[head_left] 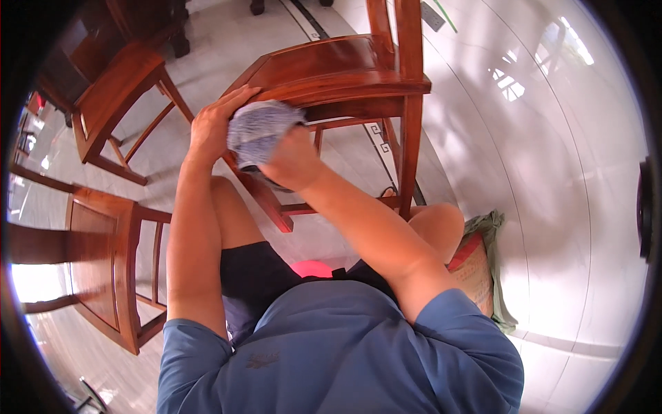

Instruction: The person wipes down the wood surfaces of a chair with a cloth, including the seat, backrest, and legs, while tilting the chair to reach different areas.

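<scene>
A reddish-brown wooden chair (331, 58) stands in front of me, its seat tilted toward the upper left in view. My left hand (212, 127) grips the seat's near left corner, fingers lying over the edge. In my right hand (293, 160) is a blue-and-white cloth (261, 131), bunched and blurred by motion. The cloth lies against the front edge and leg of the chair, right beside my left hand. Part of that leg is hidden behind the cloth and my right hand.
Two more wooden chairs (121, 86) (103, 255) stand at my left. A green-edged sack (483, 276) leans by my right knee. White tiled wall (538, 172) rises on the right, with a socket panel (433, 15) near the top. Something pink (312, 268) shows between my legs.
</scene>
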Tool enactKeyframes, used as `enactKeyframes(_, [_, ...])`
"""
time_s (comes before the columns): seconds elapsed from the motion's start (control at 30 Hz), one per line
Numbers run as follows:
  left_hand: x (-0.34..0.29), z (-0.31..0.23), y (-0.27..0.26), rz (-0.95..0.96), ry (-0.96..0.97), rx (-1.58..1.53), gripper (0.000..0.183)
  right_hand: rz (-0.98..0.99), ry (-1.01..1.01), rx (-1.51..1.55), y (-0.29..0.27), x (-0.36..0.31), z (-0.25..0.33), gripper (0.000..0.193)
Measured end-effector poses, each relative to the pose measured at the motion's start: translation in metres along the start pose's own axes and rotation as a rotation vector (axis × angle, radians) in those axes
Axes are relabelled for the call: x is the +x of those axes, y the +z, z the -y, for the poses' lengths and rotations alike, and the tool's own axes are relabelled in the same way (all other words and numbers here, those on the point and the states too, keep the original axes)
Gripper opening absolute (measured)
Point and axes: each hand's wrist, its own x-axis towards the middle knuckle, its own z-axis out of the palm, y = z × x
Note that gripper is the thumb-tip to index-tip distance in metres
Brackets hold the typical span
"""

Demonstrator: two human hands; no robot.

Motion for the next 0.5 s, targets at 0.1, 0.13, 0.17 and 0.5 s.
enactKeyframes(0.1, [-0.001, 0.007, 0.0, -0.011, 0.059, -0.039, 0.059, -0.097, -0.08, -0.174, 0.019, 0.004, -0.006, 0.018])
enactKeyframes(0.13, [-0.002, 0.004, 0.001, -0.02, 0.045, -0.07, 0.059, -0.033, -0.048, -0.228, 0.014, 0.002, -0.005, 0.014])
enactKeyframes(0.17, [-0.002, 0.002, 0.002, -0.012, 0.031, -0.049, 0.059, 0.031, -0.016, -0.281, 0.009, 0.0, -0.005, 0.011])
enactKeyframes(0.5, [-0.001, -0.001, -0.005, 0.028, -0.044, -0.044, 0.063, -0.356, 0.066, -0.615, -0.135, -0.007, -0.033, 0.019])
